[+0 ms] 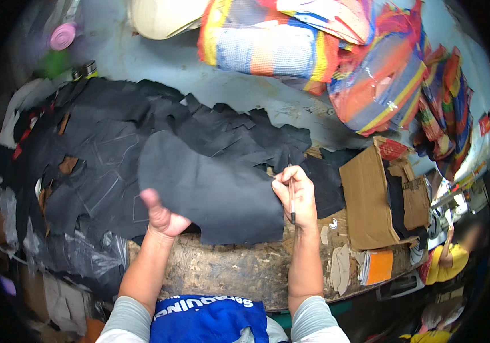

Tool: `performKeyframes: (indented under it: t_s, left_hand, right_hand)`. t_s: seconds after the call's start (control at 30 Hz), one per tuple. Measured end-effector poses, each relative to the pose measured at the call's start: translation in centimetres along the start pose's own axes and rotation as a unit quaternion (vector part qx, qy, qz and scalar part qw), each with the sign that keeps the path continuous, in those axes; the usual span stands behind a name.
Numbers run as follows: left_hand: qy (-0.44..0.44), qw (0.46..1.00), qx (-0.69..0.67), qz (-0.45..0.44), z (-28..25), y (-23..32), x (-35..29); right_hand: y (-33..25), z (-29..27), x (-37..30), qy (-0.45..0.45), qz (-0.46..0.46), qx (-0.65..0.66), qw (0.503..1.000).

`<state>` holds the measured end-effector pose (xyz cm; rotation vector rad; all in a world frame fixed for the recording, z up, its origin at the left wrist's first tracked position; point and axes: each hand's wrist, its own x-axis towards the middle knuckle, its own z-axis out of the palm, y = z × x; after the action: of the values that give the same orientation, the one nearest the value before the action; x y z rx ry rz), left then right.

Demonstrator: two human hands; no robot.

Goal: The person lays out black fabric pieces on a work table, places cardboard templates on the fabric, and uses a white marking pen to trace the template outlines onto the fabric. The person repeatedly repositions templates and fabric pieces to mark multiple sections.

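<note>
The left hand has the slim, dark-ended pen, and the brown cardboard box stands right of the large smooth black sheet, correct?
Not quite: the head view shows the slim, dark-ended pen in the right hand, not the left hand. The brown cardboard box does stand right of the large smooth black sheet.

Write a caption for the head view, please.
Left hand at the edge of a black sheet, right hand holding a pen, above a worn wooden table.

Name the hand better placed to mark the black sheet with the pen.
Right, most likely: the right hand already holds the pen beside the right edge of the black sheet. The left hand shows no pen; its thumb is raised, its fingers mostly hidden.
</note>
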<state>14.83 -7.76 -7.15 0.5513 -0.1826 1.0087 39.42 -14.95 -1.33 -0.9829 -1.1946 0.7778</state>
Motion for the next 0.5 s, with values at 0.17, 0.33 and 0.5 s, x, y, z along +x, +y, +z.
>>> performKeyframes:
  t_s: [0.17,0.33,0.5]
  left_hand:
    - [0.301,0.936,0.018,-0.180,-2.0,-0.1,-4.4]
    - [0.304,0.927,0.161,-0.147,-2.6,2.5,-9.6]
    - [0.358,0.751,0.538,0.136,-3.5,10.6,-12.8]
  right_hand:
    - [6.4,3.0,-2.1,-0.075,0.193,-0.004,0.978]
    - [9.3,4.3,1.4,-0.164,0.083,-0.082,0.979]
    - [7.9,3.3,9.8,0.037,-0.147,-0.119,0.981]
